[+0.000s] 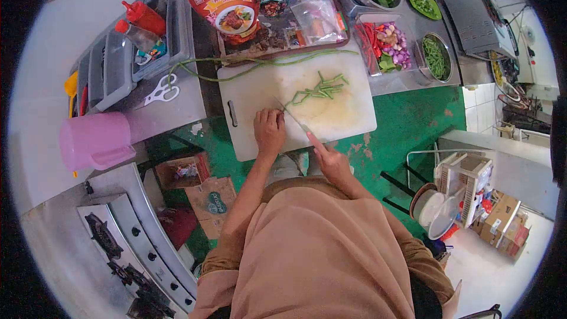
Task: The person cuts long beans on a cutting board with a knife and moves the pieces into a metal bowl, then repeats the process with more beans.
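Observation:
On the white cutting board (241, 136), the curled fingers of my left hand (270, 132) press down on long beans, of which only a bit of green shows at the fingertips. My right hand (332, 164) grips a knife (297, 120) by its pinkish handle. Its blade slants across the board, close beside my left fingertips. Cut long bean pieces (322, 89) lie in a loose pile right of the blade. Whole long beans (236, 78) stretch along the board's far edge and past its left corner.
White scissors (162, 91) lie left of the board, near a pink dipper (97, 140) and a grey organizer (121, 68). Behind stands a tray with seasoning packets (230, 9). To the right are a tub of chillies and shallots (387, 47) and a bowl of cut beans (436, 58).

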{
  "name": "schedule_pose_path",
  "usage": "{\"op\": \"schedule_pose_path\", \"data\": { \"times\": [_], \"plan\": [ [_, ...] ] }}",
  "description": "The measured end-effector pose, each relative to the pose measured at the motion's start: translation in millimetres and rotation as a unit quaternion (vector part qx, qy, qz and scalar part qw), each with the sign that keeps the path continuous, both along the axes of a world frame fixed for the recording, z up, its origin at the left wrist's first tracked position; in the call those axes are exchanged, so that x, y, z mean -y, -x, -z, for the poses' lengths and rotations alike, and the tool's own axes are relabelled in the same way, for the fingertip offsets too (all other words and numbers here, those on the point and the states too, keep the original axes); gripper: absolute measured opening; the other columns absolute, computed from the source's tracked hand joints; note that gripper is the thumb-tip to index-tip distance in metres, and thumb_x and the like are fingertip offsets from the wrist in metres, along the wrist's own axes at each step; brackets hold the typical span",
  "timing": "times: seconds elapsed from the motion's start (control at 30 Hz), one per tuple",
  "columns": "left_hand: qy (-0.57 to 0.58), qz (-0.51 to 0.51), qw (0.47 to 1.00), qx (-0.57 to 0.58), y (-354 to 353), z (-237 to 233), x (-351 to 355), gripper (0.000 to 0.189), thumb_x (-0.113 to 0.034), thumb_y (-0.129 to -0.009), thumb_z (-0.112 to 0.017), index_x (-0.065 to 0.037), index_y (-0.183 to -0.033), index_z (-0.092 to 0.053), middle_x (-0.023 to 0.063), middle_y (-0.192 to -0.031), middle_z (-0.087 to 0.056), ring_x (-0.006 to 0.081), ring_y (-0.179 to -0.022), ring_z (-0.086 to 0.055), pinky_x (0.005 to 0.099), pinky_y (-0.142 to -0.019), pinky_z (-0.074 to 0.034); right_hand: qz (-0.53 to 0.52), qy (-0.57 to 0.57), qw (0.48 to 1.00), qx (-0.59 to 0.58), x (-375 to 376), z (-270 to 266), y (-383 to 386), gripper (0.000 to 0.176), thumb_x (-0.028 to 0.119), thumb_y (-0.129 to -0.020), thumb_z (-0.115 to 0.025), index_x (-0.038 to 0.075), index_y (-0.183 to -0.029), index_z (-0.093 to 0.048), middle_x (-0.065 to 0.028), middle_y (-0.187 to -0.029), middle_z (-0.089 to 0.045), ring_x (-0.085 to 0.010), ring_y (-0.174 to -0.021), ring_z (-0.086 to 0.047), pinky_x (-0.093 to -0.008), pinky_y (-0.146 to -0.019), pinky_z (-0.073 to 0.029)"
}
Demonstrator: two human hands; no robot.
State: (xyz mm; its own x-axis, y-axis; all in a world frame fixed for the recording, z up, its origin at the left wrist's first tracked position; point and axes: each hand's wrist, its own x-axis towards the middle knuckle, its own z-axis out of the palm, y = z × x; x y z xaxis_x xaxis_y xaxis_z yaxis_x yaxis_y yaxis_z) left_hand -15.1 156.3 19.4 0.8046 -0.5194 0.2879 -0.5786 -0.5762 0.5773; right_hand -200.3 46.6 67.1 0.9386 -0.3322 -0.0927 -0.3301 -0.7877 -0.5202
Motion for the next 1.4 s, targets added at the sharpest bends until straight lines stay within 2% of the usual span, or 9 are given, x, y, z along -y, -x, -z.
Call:
{"op": "schedule_pose_path", "data": {
  "times": [0.1,0.3,0.47,0.57,0.9,1.0,1.07,1.27,1.4],
  "plan": [
    [0.014,-0.009,1.000,-0.006,-2.9,1.7,4.4,0.011,-0.010,-0.077,-0.067,-0.008,-0.087,-0.062,0.0103,-0.085,-0.057,0.0321,-0.085,-0.055,0.0444,-0.077,-0.043,-0.019,0.063,0.998,0.016,3.1,1.3,-6.7,0.059,0.015,-0.093,-0.055,0.027,-0.147,-0.036,-0.0136,-0.077,-0.062,-0.0326,-0.056,-0.061,-0.0439,-0.050,-0.051],
    [0.022,-0.009,0.999,-0.025,-9.6,1.6,7.8,0.013,-0.012,-0.080,-0.067,-0.008,-0.091,-0.062,0.0102,-0.086,-0.058,0.0318,-0.086,-0.055,0.0442,-0.078,-0.043,0.027,-0.169,0.975,0.144,13.2,4.7,-16.7,0.051,0.018,-0.096,-0.051,0.024,-0.146,-0.039,-0.0222,-0.100,-0.066,-0.0413,-0.071,-0.063,-0.0480,-0.060,-0.052],
    [0.023,-0.041,0.999,-0.023,-1.5,-1.1,-12.0,0.028,-0.014,-0.075,-0.071,-0.008,-0.099,-0.058,0.0101,-0.097,-0.057,0.0314,-0.095,-0.053,0.0455,-0.084,-0.042,0.001,-0.057,0.998,-0.006,10.8,-12.9,-6.9,0.050,0.020,-0.097,-0.051,0.024,-0.145,-0.040,-0.0200,-0.092,-0.066,-0.0372,-0.071,-0.065,-0.0450,-0.059,-0.052],
    [-0.002,-0.037,0.998,-0.046,1.2,-2.6,-21.6,0.027,-0.014,-0.075,-0.070,-0.008,-0.099,-0.058,0.0104,-0.098,-0.056,0.0313,-0.097,-0.053,0.0457,-0.085,-0.043,-0.031,0.002,0.996,0.085,4.1,-7.5,-3.0,0.056,0.020,-0.095,-0.054,0.030,-0.148,-0.036,-0.0145,-0.071,-0.058,-0.0309,-0.053,-0.058,-0.0425,-0.049,-0.048],
    [0.006,-0.019,1.000,-0.001,-3.1,-2.7,-9.5,0.012,-0.010,-0.076,-0.067,-0.007,-0.085,-0.060,0.0110,-0.086,-0.054,0.0313,-0.088,-0.053,0.0434,-0.079,-0.044,-0.047,0.079,0.990,0.108,-5.0,4.1,-8.9,0.062,0.013,-0.090,-0.057,0.025,-0.148,-0.036,-0.0120,-0.068,-0.055,-0.0262,-0.046,-0.056,-0.0389,-0.040,-0.046],
    [-0.030,-0.037,0.999,-0.002,-4.0,0.8,-7.6,0.011,-0.011,-0.076,-0.067,-0.007,-0.084,-0.060,0.0112,-0.086,-0.054,0.0313,-0.088,-0.053,0.0441,-0.078,-0.044,-0.048,0.082,0.991,0.092,-7.9,3.3,-12.9,0.065,0.013,-0.090,-0.056,0.027,-0.149,-0.033,-0.0136,-0.069,-0.055,-0.0277,-0.047,-0.057,-0.0403,-0.041,-0.048],
    [-0.017,-0.026,0.999,0.037,-4.8,1.4,-6.4,0.012,-0.011,-0.077,-0.067,-0.006,-0.083,-0.059,0.0113,-0.085,-0.054,0.0316,-0.087,-0.053,0.0448,-0.077,-0.043,-0.020,0.047,0.999,-0.018,-10.4,-0.4,-17.4,0.065,0.017,-0.092,-0.055,0.028,-0.150,-0.029,-0.0176,-0.074,-0.059,-0.0341,-0.050,-0.060,-0.0466,-0.046,-0.050],
    [0.009,-0.040,0.999,0.007,-3.5,-5.7,-11.1,0.010,-0.010,-0.079,-0.065,-0.005,-0.082,-0.057,0.0122,-0.086,-0.055,0.0328,-0.087,-0.053,0.0446,-0.079,-0.044,0.007,-0.057,0.998,-0.014,-4.8,-4.8,-26.6,0.060,0.023,-0.095,-0.051,0.034,-0.149,-0.027,-0.0234,-0.083,-0.062,-0.0437,-0.060,-0.061,-0.0555,-0.056,-0.051],
    [0.048,-0.068,0.997,-0.007,-11.1,-9.3,-43.8,0.008,-0.009,-0.081,-0.064,-0.004,-0.084,-0.059,0.0112,-0.086,-0.058,0.0299,-0.085,-0.057,0.0410,-0.077,-0.046,0.042,-0.026,0.997,-0.060,2.3,-5.9,-19.0,0.055,0.021,-0.097,-0.047,0.034,-0.148,-0.030,-0.0207,-0.088,-0.063,-0.0426,-0.070,-0.062,-0.0528,-0.063,-0.050]
  ]
}}
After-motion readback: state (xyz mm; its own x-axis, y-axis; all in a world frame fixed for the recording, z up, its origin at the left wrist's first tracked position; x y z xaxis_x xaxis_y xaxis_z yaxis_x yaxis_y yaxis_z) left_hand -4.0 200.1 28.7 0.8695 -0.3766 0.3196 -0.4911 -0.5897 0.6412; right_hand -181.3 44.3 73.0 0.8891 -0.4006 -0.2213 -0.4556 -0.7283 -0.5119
